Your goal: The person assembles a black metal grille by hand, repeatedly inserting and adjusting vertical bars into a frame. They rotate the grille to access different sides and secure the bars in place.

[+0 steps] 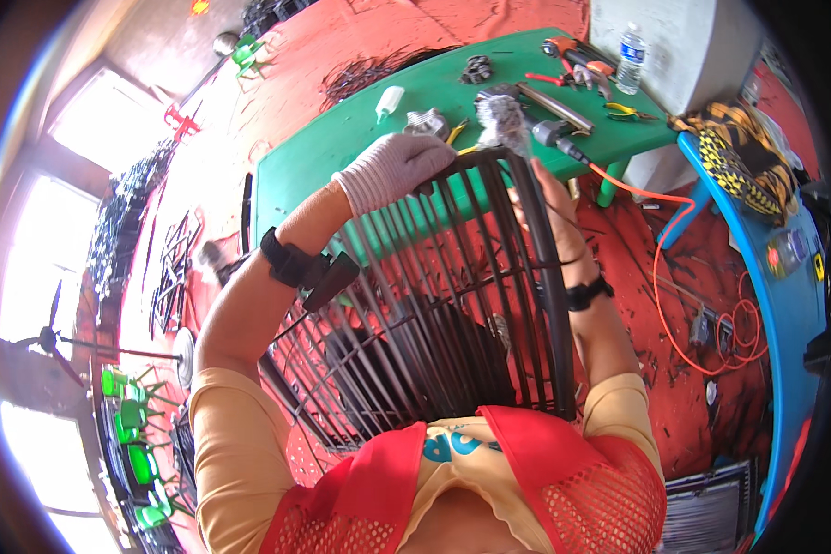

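Note:
A black slatted frame (560, 342), with thin strands crossing its bars, stands tilted in front of my chest. My left hand (392, 173), in a pale knitted glove, is closed over its far top edge. My bare right hand (560, 217) grips the right side rail near the upper corner, its fingers partly hidden behind the bars. Just beyond the frame is a green table (314, 152). On it lie a white squeeze bottle (390, 102), a grey fuzzy bundle (504, 125) and a power tool (556, 137) on an orange cord.
Yellow-handled pliers (626, 113), an orange-and-black drill (572, 54) and a water bottle (631, 60) are at the table's right end. An orange cord (660, 249) loops down to the red floor, beside a blue table (785, 305). Green chairs (140, 462) line the left.

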`<state>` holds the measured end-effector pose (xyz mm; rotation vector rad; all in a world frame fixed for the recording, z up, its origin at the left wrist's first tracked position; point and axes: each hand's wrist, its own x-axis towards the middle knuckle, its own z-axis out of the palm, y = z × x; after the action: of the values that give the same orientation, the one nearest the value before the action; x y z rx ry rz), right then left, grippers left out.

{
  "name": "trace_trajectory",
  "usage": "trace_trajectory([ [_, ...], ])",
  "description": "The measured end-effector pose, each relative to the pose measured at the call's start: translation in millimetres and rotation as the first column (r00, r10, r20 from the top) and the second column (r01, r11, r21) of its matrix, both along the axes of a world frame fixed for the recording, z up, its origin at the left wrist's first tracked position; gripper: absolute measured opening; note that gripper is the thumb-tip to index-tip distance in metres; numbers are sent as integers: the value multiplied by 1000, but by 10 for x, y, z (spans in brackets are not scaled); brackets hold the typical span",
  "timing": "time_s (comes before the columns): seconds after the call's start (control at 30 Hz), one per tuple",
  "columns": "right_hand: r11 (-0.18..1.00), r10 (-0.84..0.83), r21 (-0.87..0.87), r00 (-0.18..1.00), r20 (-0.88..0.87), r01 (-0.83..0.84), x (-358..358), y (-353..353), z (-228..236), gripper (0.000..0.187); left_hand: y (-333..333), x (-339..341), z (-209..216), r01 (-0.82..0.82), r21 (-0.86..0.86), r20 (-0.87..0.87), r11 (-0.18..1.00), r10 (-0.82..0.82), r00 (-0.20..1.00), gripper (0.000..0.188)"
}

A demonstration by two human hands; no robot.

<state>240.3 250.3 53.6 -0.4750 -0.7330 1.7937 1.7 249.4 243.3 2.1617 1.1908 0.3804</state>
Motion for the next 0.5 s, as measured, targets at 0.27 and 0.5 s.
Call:
trace_trajectory([
  [0.27, 950, -213, -179, 950, 226, 256, -32, -119, -24, 34, 94, -511, -590, 126, 165, -324, 978, -67, 944, 38],
  [0.5, 936, -327, -4, 877, 352, 351, -59, -88, -71, 37, 118, -566, -687, 189, 352, -432, 917, -20, 902, 26],
])
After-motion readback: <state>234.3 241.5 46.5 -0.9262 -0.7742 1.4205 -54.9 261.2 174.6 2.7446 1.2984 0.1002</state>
